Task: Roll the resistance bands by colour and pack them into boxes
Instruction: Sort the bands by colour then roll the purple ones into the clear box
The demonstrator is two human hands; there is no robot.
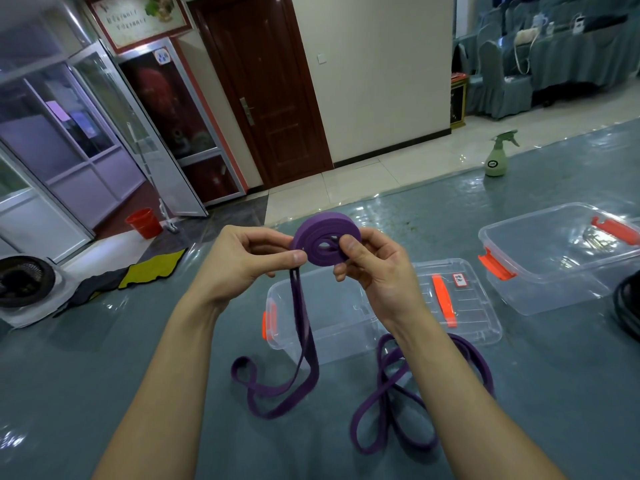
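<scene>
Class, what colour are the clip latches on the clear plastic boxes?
Orange. The head view shows it best, on the latch of the near box.

Left of the open clear box (343, 327), the table (138, 341) lies bare out to its edge, leaving broad room for a hand. The hanging tail of the purple band (309, 344) crosses the box's left part and loops on the table in front, while a loose purple band (479, 362) sprawls at its front right. Right of the box lies its lid (478, 306), with a second clear box (554, 289) beyond.
</scene>
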